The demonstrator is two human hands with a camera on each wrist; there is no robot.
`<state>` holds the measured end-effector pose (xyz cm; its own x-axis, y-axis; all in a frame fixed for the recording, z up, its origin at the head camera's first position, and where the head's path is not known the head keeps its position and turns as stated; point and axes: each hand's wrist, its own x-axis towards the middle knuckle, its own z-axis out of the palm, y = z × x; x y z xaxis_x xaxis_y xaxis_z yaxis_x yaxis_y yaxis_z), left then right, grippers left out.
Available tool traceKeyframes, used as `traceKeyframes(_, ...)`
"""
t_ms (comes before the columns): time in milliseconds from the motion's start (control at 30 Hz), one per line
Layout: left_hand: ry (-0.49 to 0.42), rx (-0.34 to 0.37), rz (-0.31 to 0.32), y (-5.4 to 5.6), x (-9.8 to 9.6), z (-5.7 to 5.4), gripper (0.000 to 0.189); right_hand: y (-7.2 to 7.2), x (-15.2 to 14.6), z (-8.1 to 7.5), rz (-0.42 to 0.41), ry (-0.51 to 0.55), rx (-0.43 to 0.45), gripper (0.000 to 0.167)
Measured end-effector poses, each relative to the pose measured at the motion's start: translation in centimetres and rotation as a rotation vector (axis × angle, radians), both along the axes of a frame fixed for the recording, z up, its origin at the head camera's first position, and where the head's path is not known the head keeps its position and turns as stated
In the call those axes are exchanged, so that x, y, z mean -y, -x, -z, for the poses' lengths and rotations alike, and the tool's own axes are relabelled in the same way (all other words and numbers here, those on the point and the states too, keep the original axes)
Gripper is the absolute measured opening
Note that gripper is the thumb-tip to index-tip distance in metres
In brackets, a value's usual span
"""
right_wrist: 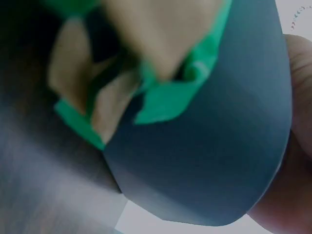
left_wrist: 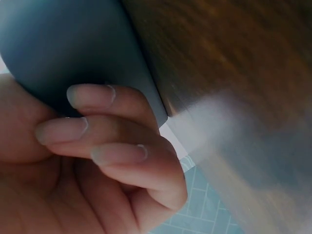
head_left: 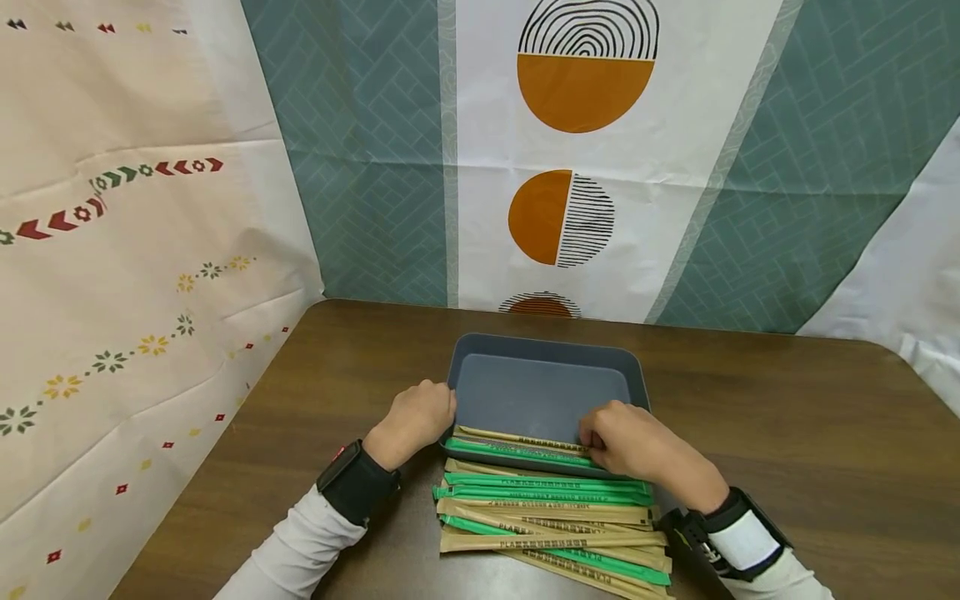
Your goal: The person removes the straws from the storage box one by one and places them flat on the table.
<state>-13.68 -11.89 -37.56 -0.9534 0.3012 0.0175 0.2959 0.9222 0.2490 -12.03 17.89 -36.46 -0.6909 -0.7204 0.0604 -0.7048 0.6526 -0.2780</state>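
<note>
A dark grey rectangular tray [head_left: 543,387] stands on the table. Inside it, along the near wall, lie a beige paper-wrapped straw [head_left: 517,438] and a green-wrapped straw [head_left: 510,454]. My left hand [head_left: 420,418] grips the tray's left rim; its fingers [left_wrist: 119,158] curl against the outer wall, the thumb tip hidden. At the tray's right side, my right hand [head_left: 633,442] pinches the right end of the beige straw, its fingertips partly hidden. A loose pile of beige and green wrapped straws [head_left: 555,542], printed "PLA", lies before the tray.
The brown wooden table [head_left: 787,433] extends to both sides of the tray. A green and white patterned cloth [head_left: 375,167] hangs behind it, with a cream patterned cloth [head_left: 150,292] on the left. Some straws touch or nearly touch the tray's near wall.
</note>
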Motion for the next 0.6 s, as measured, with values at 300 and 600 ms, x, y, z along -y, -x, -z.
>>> traceKeyframes(300, 0.002, 0.023, -0.005, 0.2, -0.1, 0.0, 0.043, -1.3, -0.7, -2.7, 0.029, 0.027, -0.173, 0.018)
traceKeyframes(600, 0.018, 0.077, -0.034, 0.7, -0.3, 0.0, 0.046, -4.9, -0.2, -3.3, -0.056, -0.037, -0.056, 0.024)
